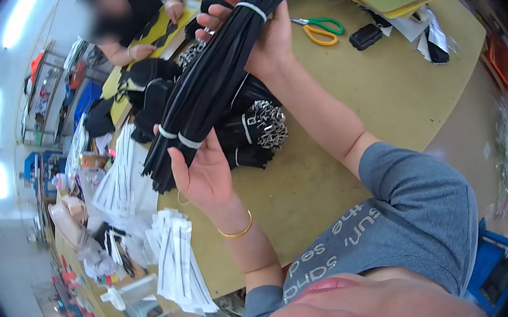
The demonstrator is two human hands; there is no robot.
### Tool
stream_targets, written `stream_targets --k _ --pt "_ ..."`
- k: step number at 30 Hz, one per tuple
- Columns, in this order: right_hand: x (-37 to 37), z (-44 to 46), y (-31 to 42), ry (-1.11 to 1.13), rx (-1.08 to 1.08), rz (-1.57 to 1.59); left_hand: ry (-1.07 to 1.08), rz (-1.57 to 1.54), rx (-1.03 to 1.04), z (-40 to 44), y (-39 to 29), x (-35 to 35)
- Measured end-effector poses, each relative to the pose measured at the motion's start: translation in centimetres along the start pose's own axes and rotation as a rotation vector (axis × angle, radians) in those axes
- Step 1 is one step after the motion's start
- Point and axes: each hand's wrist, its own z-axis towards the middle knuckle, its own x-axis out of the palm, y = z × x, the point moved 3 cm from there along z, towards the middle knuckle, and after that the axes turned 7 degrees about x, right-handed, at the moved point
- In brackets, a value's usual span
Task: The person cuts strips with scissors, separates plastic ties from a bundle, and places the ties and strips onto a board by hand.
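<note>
A long bundle of thin black straps [213, 80] is held up in both my hands, bound with white ties near its ends. My right hand [269, 42] grips its upper part, fingers reaching around the far side. Lower down, my left hand [203, 175], with a gold bangle at the wrist, holds it palm up beside two white ties. Behind it on the table lie more tied black bundles [241, 133], one ending in a cluster of silver metal fittings [266, 126].
Scissors with green and orange handles [323, 31] and a small black case [366, 37] lie on the yellowish table [347, 94]. White strips [178, 259] hang near its edge. Another person [123, 15] works across the table with dark pieces.
</note>
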Motion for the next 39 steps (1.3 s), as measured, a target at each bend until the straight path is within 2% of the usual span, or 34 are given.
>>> stream_targets --k 1,2,3,5,6,9,13,14,17,18,19,20,22,26,29,32,36,39 --pt "0.0 -0.2 -0.3 -0.049 -0.007 -0.042 -0.014 0.009 0.036 0.1 0.0 -0.1" --pt "-1.0 0.5 -0.3 0.026 -0.045 -0.122 0.065 -0.019 0.039 0.1 -0.1 0.1" --pt "-1.9 1.1 -0.2 0.098 -0.089 -0.198 0.041 -0.003 0.042 0.2 -0.1 0.1" --pt "-1.5 0.6 -0.7 -0.276 0.044 0.027 -0.017 0.029 0.056 0.3 -0.4 0.0" --pt "-1.8 0.8 -1.0 -0.318 0.1 0.069 -0.012 0.065 0.06 0.4 -0.6 -0.2" --pt "-3.1 1.1 -1.0 -0.41 0.036 -0.015 -0.001 0.17 0.103 0.4 -0.4 -0.3" --pt "-3.1 0.9 -0.4 -0.225 0.116 -0.159 0.036 0.185 0.104 0.7 -0.9 -0.8" --pt "-2.8 0.8 -0.7 -0.121 0.192 -0.125 -0.007 0.203 0.12 0.8 -1.3 -1.1" --pt "-2.4 0.9 1.1 -0.065 0.3 -0.391 -0.114 -0.084 0.111 0.9 -3.7 -1.2" --pt "-3.0 1.1 2.2 0.028 0.29 -0.502 -0.114 -0.159 0.122 0.8 -4.7 -0.5" --pt "-1.6 0.4 3.0 0.022 0.153 -0.656 -0.113 -0.232 0.134 0.6 -5.7 0.1" --pt "-1.3 0.3 4.0 -0.021 0.052 -0.783 0.044 -0.246 0.15 0.4 -6.6 0.6" --pt "-1.0 0.0 5.8 -0.115 -0.128 -0.945 0.103 -0.162 0.227 0.2 -8.4 1.0" --pt "-0.4 -1.0 7.6 -0.139 -0.177 -0.907 0.047 -0.122 0.321 0.0 -9.9 1.0" --pt "0.7 -2.2 7.0 -0.172 -0.227 -1.063 0.078 -0.177 0.302 0.2 -9.9 0.7" --pt "0.3 -2.5 6.3 -0.058 -0.177 -1.255 0.052 -0.081 0.327 0.1 -9.6 1.0" --pt "0.4 -4.6 4.8 -0.003 -0.025 -1.546 0.049 -0.121 0.288 0.0 -8.7 1.4" --pt "-1.4 -6.4 2.6 0.177 0.257 -1.502 0.054 -0.11 0.252 0.2 -7.5 1.5"
